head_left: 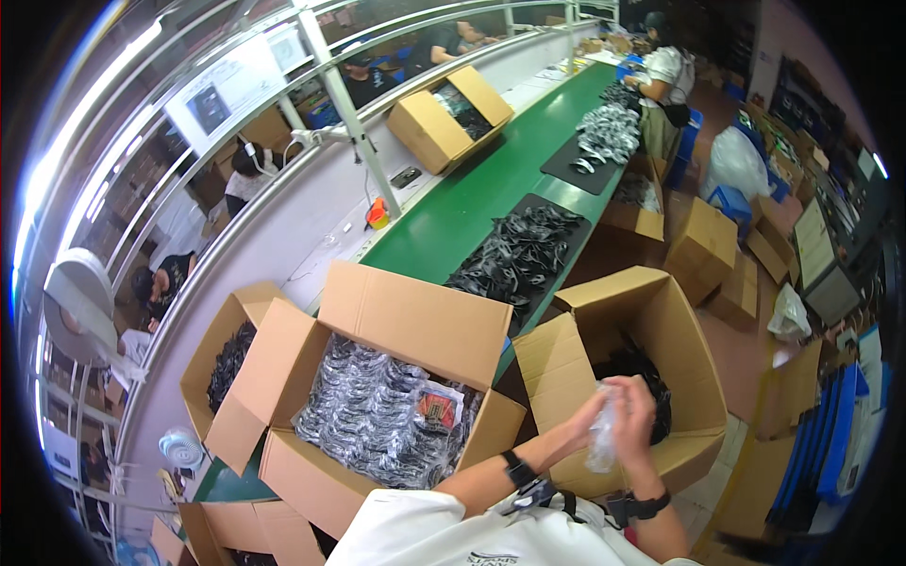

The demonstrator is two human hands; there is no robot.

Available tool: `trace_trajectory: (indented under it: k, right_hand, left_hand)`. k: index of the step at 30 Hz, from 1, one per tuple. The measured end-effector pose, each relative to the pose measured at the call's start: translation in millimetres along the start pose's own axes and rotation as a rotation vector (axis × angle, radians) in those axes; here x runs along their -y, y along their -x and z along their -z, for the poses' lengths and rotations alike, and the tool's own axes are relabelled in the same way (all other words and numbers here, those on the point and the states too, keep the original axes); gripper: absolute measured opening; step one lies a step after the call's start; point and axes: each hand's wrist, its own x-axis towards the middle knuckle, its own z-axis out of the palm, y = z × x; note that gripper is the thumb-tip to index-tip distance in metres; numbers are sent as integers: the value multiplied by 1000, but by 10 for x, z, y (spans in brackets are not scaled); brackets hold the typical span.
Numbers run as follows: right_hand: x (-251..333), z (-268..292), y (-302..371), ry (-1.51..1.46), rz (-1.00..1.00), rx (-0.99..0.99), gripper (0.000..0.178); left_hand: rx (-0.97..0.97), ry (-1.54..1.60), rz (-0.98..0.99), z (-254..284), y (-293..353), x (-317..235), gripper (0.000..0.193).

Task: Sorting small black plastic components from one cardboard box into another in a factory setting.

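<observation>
Both of my hands are together above the open cardboard box (694, 377) on the right. My left hand (587, 421) and my right hand (634, 412) are closed on a clear plastic bag (601, 451), which hangs down between them. Whether anything is inside the bag is hard to make out. Beneath my hands, black parts (658, 391) lie in the box, partly hidden by my fingers. To the left, a larger open carton (415, 316) holds rows of clear-wrapped dark items (363, 406) with a red-and-black printed packet (439, 407) on top.
A green conveyor belt (429, 247) runs away from me, carrying a heap of black parts (519, 250) and a farther pile of wrapped pieces (609, 132). Another box of black parts (229, 363) stands at left. A co-worker (665, 80) stands at the belt's far right. Cartons (703, 241) crowd the right-hand floor.
</observation>
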Motion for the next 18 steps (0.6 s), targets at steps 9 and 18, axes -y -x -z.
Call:
trace_trajectory:
  k: [9, 18]
  right_hand:
    - [832, -1354, -18, 556, 392, 418, 54]
    - [766, -2628, 164, -418, -200, 1062, 40]
  left_hand:
    - [-293, 2, -475, -396, 1907, -951, 64]
    - [-874, -222, -591, 446, 2986, -1066, 29]
